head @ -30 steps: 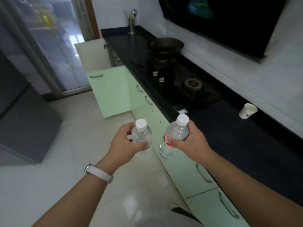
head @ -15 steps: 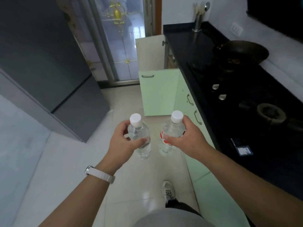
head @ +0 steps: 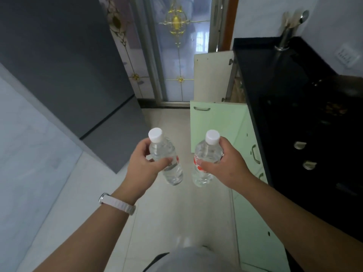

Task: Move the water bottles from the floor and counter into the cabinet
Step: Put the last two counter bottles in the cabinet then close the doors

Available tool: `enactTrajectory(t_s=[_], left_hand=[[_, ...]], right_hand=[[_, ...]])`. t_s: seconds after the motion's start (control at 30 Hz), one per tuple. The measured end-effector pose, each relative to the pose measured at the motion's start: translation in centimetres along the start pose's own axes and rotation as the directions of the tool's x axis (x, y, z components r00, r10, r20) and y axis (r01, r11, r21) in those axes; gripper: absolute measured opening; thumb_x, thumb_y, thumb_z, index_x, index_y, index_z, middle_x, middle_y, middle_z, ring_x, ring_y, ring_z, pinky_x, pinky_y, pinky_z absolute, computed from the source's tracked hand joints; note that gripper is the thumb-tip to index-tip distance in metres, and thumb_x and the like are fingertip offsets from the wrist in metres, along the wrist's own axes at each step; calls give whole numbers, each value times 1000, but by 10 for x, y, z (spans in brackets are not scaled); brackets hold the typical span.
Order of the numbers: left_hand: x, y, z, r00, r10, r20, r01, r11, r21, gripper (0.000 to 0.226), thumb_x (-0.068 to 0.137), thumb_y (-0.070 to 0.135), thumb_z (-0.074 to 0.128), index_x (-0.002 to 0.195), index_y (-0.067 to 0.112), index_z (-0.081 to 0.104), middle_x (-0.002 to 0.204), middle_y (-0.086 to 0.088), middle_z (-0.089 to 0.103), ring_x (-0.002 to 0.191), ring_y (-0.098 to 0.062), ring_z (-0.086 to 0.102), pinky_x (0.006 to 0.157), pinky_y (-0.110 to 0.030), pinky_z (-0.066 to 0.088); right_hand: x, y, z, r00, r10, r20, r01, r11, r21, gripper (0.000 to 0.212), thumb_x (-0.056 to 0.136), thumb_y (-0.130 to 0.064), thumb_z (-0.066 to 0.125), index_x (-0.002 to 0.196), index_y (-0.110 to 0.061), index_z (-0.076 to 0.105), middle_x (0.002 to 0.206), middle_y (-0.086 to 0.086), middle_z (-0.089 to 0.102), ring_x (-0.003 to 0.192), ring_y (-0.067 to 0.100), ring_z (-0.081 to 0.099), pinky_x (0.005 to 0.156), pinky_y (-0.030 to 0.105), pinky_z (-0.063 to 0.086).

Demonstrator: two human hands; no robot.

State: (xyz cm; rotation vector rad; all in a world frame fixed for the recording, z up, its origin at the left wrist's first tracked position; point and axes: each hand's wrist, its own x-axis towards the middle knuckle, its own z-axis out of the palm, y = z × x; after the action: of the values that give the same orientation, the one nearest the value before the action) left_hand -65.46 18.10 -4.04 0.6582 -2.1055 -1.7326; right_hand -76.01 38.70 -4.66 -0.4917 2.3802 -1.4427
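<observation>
I hold two clear water bottles with white caps above the floor, in front of my body. My left hand (head: 145, 163) grips the left bottle (head: 167, 163) round its upper body. My right hand (head: 225, 167) grips the right bottle (head: 204, 163), which carries a red label. Both bottles tilt slightly, caps toward me. Ahead to the right, a green cabinet door (head: 216, 122) stands open below the black counter (head: 275, 75); a second, cream door (head: 213, 75) is open behind it. The cabinet's inside is hidden.
A grey refrigerator (head: 68, 65) fills the left side. A glass door with gold ornament (head: 176, 46) closes the far end of the pale tiled floor (head: 176, 213). A hob with knobs (head: 299, 145) and a utensil holder (head: 284, 36) sit on the counter.
My view has swung left, away from the counter and toward the glass door and open cabinet doors. Both hands keep their bottles, now closer to the green door.
</observation>
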Motion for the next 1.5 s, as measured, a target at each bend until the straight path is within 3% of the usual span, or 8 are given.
enactTrajectory(t_s=[0.43,0.7,0.77,0.93,1.03,1.1,1.37,1.5], left_hand=[[173,-44,-52,998,-54,16,55,998,-33,54,71,1,84,116,17,60,105,0,69,83,1,68,69,-11,50],[335,-40,-111,992,2,125,-3,1000,1,53,71,5,85,115,20,60,102,6,68,85,5,65,69,-9,49],[368,-38,-121,991,25,134,-24,1000,-4,52,71,5,85,114,21,61,101,6,69,85,4,66,70,-10,50],[429,-37,-131,987,37,159,-29,998,-53,51,70,2,84,109,27,62,99,5,71,88,-3,69,73,-18,53],[465,-41,-128,982,17,188,-5,998,-63,52,70,3,84,109,29,63,102,4,71,92,-8,69,78,-26,55],[489,-42,-120,980,15,197,-4,998,-56,53,69,0,84,111,25,63,102,2,71,90,-4,69,73,-19,54],[612,-40,-67,958,32,284,-35,999,6,50,72,0,83,113,21,63,102,4,71,92,-4,69,73,-15,54],[683,-26,-28,945,50,323,-69,996,49,52,74,-1,81,116,19,60,105,6,67,91,3,66,74,-12,52]], right_hand=[[167,-26,70,998,44,-35,-47,995,-89,67,63,-47,85,120,-37,50,105,-16,63,97,7,60,89,43,53],[291,-82,131,980,94,-175,-108,992,-70,67,59,-55,81,117,-37,52,103,-14,64,96,10,62,86,43,54],[313,-91,142,970,92,-224,-103,994,-35,63,62,-49,83,115,-36,52,103,-13,63,96,11,62,86,43,54],[361,-109,152,957,108,-269,-112,994,2,51,69,-32,86,105,-40,52,98,-18,63,89,-2,60,73,23,49],[392,-113,152,957,113,-265,-113,993,15,52,71,-29,86,108,-38,51,98,-20,60,87,-5,59,68,16,44],[415,-110,150,952,122,-280,-114,993,42,47,71,-26,86,101,-39,52,96,-19,62,84,-6,61,68,16,46],[542,-72,129,938,177,-299,-158,984,87,59,68,-32,86,116,-33,51,106,-12,62,97,9,61,84,32,52],[615,-55,104,920,224,-322,-195,973,122,58,67,-40,85,111,-44,48,105,-24,57,97,6,60,80,23,47]])
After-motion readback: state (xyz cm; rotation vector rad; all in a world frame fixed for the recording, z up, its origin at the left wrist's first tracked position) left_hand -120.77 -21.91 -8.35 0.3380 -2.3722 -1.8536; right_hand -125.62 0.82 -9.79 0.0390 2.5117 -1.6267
